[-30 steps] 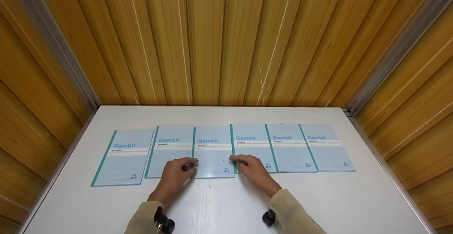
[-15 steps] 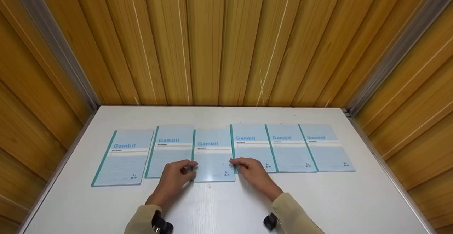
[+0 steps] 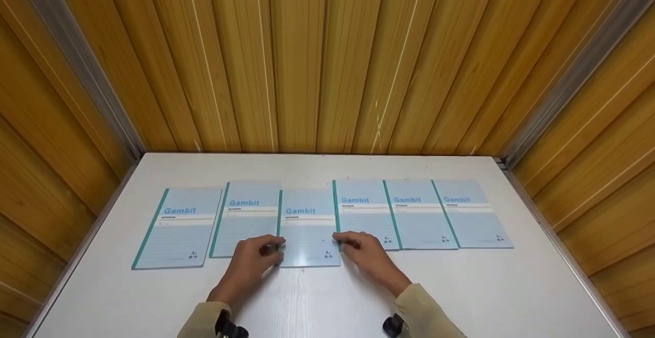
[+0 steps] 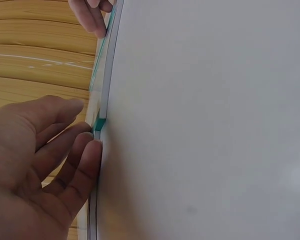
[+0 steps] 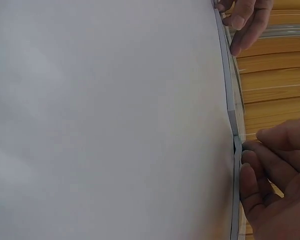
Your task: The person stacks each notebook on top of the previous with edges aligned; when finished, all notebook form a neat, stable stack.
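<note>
A light blue "Gambit" notebook (image 3: pixel 309 230) with a green spine lies flat in the middle of a row, lower than its neighbours. My left hand (image 3: pixel 248 258) touches its left edge near the bottom corner, fingers bent. On the opposite edge, the fingertips of my right hand (image 3: pixel 368 253) touch the notebook's lower right side. The thumb and fingers of each hand stay apart. My left hand partly covers the notebook (image 3: pixel 250 220) to the left, and my right hand overlaps the notebook (image 3: pixel 362 220) to the right.
Two more matching notebooks continue the row at right, the outermost notebook (image 3: pixel 476 220) ending it. Another notebook (image 3: pixel 176 235) lies slightly apart at far left. All rest on a white table (image 3: pixel 327 307), with wood-patterned panels (image 3: pixel 327 62) behind and at both sides.
The middle notebook has slid a little toward me, so its bottom edge now sits lower than its neighbours'. Both hands have moved with it. The other notebooks have stayed in place.
</note>
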Motion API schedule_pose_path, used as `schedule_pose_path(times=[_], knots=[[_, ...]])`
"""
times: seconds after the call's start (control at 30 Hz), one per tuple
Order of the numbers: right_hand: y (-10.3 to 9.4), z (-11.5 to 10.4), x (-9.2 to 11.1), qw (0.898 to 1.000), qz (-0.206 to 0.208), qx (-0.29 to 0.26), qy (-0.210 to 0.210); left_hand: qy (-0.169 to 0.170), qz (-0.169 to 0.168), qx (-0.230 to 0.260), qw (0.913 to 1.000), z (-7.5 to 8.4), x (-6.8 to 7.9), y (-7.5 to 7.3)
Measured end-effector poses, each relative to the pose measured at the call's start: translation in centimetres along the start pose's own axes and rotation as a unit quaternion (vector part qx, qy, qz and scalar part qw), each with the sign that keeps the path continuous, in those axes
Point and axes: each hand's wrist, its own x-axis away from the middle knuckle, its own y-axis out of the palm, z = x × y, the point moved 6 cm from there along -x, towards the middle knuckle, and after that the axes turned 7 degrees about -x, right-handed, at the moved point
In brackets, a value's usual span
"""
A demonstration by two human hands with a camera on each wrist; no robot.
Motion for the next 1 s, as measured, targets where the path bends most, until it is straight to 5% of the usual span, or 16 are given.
schedule_pose_path(times=[0.23,0.53,1.0], knots=[[-0.2,-0.2,0.6,1.000,0.009,-0.017,-0.013,0.006,0.003,0.002,1.0000,0.1,0.4,-0.3],[-0.5,-0.1,2.1,0.999,0.030,-0.023,0.005,-0.001,0.050,0.005,0.9987,-0.2,1.8,-0.9],[-0.2,-0.7,3.4,0.998,0.049,0.001,0.028,-0.055,0.052,-0.009,0.9971,0.8,3.1,-0.8]])
